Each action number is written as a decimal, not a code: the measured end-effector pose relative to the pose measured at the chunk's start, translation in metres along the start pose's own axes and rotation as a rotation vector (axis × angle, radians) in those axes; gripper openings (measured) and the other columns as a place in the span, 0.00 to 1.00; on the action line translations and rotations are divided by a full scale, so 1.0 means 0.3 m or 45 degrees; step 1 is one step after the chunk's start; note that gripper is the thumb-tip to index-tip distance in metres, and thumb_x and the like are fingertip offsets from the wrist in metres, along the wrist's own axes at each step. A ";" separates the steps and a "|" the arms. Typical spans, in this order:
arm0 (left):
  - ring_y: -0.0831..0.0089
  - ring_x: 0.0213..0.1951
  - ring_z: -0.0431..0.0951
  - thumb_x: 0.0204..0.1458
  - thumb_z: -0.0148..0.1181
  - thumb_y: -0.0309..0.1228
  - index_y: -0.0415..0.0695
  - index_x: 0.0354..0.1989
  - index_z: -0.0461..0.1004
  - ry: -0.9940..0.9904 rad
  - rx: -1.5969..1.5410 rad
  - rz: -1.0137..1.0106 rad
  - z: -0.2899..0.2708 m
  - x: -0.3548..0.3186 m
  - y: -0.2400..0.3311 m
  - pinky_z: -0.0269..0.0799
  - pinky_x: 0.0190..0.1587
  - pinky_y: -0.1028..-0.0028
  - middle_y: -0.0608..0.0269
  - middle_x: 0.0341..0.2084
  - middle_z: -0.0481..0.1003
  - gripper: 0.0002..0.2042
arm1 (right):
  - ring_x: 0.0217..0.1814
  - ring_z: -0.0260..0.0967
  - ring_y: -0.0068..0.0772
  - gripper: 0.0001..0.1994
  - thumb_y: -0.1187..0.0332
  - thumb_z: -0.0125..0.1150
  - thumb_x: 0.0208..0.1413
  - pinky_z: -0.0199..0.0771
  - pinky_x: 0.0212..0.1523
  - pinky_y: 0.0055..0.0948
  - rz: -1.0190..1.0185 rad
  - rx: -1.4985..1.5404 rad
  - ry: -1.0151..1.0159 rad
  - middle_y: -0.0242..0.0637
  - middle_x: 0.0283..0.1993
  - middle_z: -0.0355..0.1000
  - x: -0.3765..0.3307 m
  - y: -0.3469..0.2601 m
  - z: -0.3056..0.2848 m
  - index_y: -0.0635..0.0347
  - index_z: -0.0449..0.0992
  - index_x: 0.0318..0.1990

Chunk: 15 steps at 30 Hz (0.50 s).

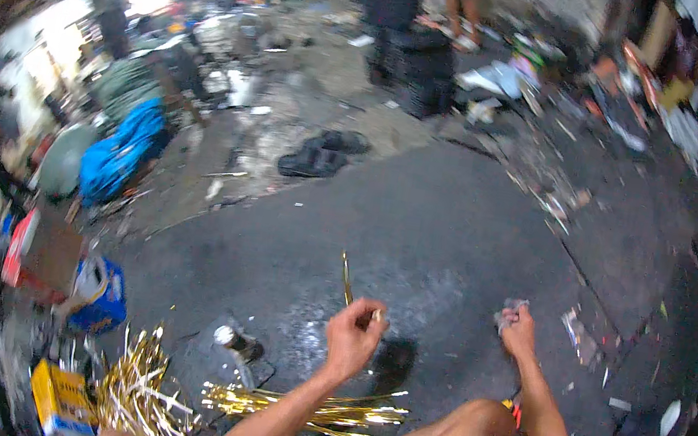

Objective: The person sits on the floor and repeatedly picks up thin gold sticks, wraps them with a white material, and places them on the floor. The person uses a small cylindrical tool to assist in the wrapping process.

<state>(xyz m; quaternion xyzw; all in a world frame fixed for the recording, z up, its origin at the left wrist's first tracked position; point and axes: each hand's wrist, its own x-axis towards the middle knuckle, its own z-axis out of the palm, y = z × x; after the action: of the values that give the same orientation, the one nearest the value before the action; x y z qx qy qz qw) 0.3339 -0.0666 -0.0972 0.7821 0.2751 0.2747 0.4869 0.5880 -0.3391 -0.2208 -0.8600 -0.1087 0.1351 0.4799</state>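
My left hand (354, 338) is raised over the dark floor sheet with thumb and fingers pinched together. A thin gold foil strip (346, 276) sticks up from behind it, and a small pale bit shows at the fingertips. Out to the right, my right hand (518, 334) is closed on a crumpled greyish piece that looks like clear plastic (513, 306). Below my left hand lies a flat bundle of gold tinsel strips (338, 413), partly behind my left forearm. A looser heap of gold and silvery tinsel (140, 381) lies to its left.
A pale-topped cylinder (229, 338) stands near the tinsel. At left are a yellow box (61, 396), a blue package (100, 298) and an open carton (46, 252). Dark slippers (322, 155) lie ahead, with black stacks (416, 70) and a person's legs (459, 4) beyond. Scraps line the right.
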 end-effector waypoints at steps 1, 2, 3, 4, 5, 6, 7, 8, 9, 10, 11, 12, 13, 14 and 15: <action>0.79 0.28 0.79 0.53 0.66 0.26 0.41 0.38 0.80 0.073 -0.133 -0.107 -0.083 -0.088 0.028 0.73 0.33 0.75 0.62 0.26 0.79 0.05 | 0.50 0.74 0.42 0.26 0.65 0.72 0.49 0.75 0.52 0.39 -0.146 0.046 -0.225 0.46 0.49 0.75 -0.087 -0.225 0.006 0.62 0.73 0.55; 0.81 0.29 0.79 0.54 0.65 0.24 0.39 0.39 0.80 0.117 -0.291 -0.209 -0.135 -0.164 0.057 0.73 0.34 0.77 0.64 0.26 0.80 0.05 | 0.51 0.75 0.41 0.26 0.65 0.73 0.49 0.75 0.53 0.39 -0.266 0.072 -0.431 0.46 0.50 0.76 -0.211 -0.451 0.007 0.60 0.73 0.56; 0.81 0.30 0.79 0.55 0.65 0.23 0.38 0.39 0.80 0.166 -0.412 -0.251 -0.176 -0.228 0.079 0.73 0.34 0.78 0.65 0.27 0.80 0.05 | 0.53 0.75 0.42 0.28 0.66 0.73 0.48 0.74 0.55 0.38 -0.527 0.017 -0.547 0.46 0.52 0.75 -0.326 -0.630 0.023 0.60 0.73 0.57; 0.81 0.31 0.79 0.55 0.65 0.23 0.37 0.39 0.80 0.198 -0.540 -0.290 -0.212 -0.283 0.099 0.73 0.34 0.79 0.65 0.28 0.80 0.05 | 0.56 0.74 0.42 0.29 0.66 0.73 0.47 0.74 0.57 0.38 -0.777 -0.036 -0.651 0.46 0.54 0.75 -0.438 -0.769 0.050 0.60 0.73 0.59; 0.81 0.32 0.80 0.55 0.65 0.22 0.36 0.40 0.80 0.230 -0.678 -0.325 -0.244 -0.331 0.122 0.73 0.34 0.80 0.66 0.29 0.80 0.06 | 0.58 0.74 0.42 0.31 0.66 0.73 0.46 0.73 0.59 0.38 -0.874 -0.084 -0.762 0.46 0.55 0.75 -0.532 -0.861 0.084 0.60 0.72 0.60; 0.81 0.32 0.80 0.55 0.66 0.22 0.36 0.39 0.80 0.301 -0.741 -0.355 -0.279 -0.374 0.154 0.73 0.34 0.80 0.66 0.30 0.80 0.06 | 0.60 0.73 0.43 0.33 0.66 0.73 0.45 0.72 0.60 0.38 -0.976 -0.126 -0.872 0.46 0.57 0.75 -0.606 -0.924 0.124 0.59 0.71 0.62; 0.81 0.33 0.80 0.54 0.66 0.21 0.35 0.39 0.80 0.337 -0.824 -0.374 -0.298 -0.408 0.189 0.73 0.34 0.81 0.66 0.30 0.80 0.06 | 0.59 0.74 0.44 0.32 0.66 0.73 0.45 0.72 0.60 0.38 -0.999 -0.096 -0.906 0.46 0.56 0.76 -0.666 -0.932 0.157 0.59 0.72 0.61; 0.82 0.33 0.80 0.54 0.67 0.21 0.35 0.39 0.80 0.373 -0.904 -0.391 -0.321 -0.437 0.217 0.73 0.34 0.81 0.66 0.31 0.80 0.06 | 0.59 0.74 0.44 0.31 0.66 0.73 0.44 0.72 0.59 0.39 -1.024 -0.063 -0.942 0.46 0.55 0.76 -0.725 -0.931 0.187 0.60 0.73 0.60; 0.83 0.33 0.79 0.53 0.68 0.21 0.36 0.38 0.80 0.421 -0.888 -0.367 -0.358 -0.468 0.225 0.72 0.34 0.82 0.66 0.30 0.80 0.06 | 0.55 0.76 0.44 0.27 0.67 0.72 0.45 0.73 0.57 0.38 -0.968 0.008 -1.035 0.45 0.51 0.78 -0.787 -0.967 0.221 0.59 0.76 0.56; 0.83 0.32 0.78 0.53 0.68 0.21 0.36 0.38 0.80 0.473 -0.863 -0.343 -0.404 -0.500 0.228 0.72 0.34 0.82 0.67 0.30 0.80 0.06 | 0.47 0.78 0.42 0.22 0.68 0.70 0.45 0.76 0.50 0.36 -0.914 0.108 -1.028 0.44 0.45 0.79 -0.847 -0.973 0.263 0.59 0.80 0.51; 0.84 0.31 0.78 0.52 0.69 0.21 0.37 0.37 0.80 0.525 -0.836 -0.319 -0.449 -0.531 0.232 0.72 0.34 0.83 0.67 0.30 0.80 0.06 | 0.43 0.78 0.40 0.20 0.69 0.70 0.44 0.76 0.46 0.35 -0.956 0.123 -0.987 0.43 0.43 0.79 -0.889 -0.993 0.287 0.59 0.81 0.48; 0.85 0.31 0.77 0.52 0.69 0.21 0.37 0.37 0.80 0.578 -0.805 -0.307 -0.487 -0.566 0.235 0.71 0.33 0.84 0.67 0.29 0.80 0.05 | 0.40 0.78 0.38 0.18 0.69 0.70 0.43 0.76 0.42 0.34 -0.987 0.143 -0.953 0.42 0.41 0.79 -0.928 -1.009 0.312 0.58 0.82 0.45; 0.86 0.30 0.76 0.52 0.70 0.21 0.37 0.36 0.80 0.626 -0.809 -0.354 -0.532 -0.600 0.256 0.71 0.33 0.84 0.67 0.29 0.80 0.05 | 0.38 0.77 0.37 0.16 0.69 0.71 0.42 0.76 0.39 0.34 -1.013 0.134 -0.957 0.42 0.39 0.79 -0.965 -1.026 0.342 0.59 0.83 0.43; 0.85 0.30 0.76 0.52 0.70 0.21 0.37 0.36 0.80 0.648 -0.850 -0.360 -0.568 -0.630 0.250 0.72 0.34 0.84 0.67 0.29 0.80 0.06 | 0.35 0.77 0.36 0.15 0.69 0.71 0.41 0.75 0.37 0.33 -1.042 0.126 -0.961 0.41 0.37 0.78 -1.001 -1.046 0.371 0.59 0.83 0.41; 0.85 0.30 0.76 0.52 0.70 0.21 0.37 0.36 0.80 0.681 -0.882 -0.371 -0.608 -0.665 0.239 0.72 0.34 0.84 0.66 0.29 0.80 0.06 | 0.33 0.76 0.35 0.14 0.69 0.72 0.40 0.75 0.35 0.33 -1.069 0.126 -0.980 0.40 0.35 0.78 -1.041 -1.063 0.407 0.59 0.84 0.38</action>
<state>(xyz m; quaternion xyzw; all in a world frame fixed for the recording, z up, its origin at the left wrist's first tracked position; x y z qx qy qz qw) 0.0793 -0.1213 0.0043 0.4281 0.3902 0.4714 0.6650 0.2350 -0.1764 0.0304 -0.6084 -0.6016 0.2412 0.4579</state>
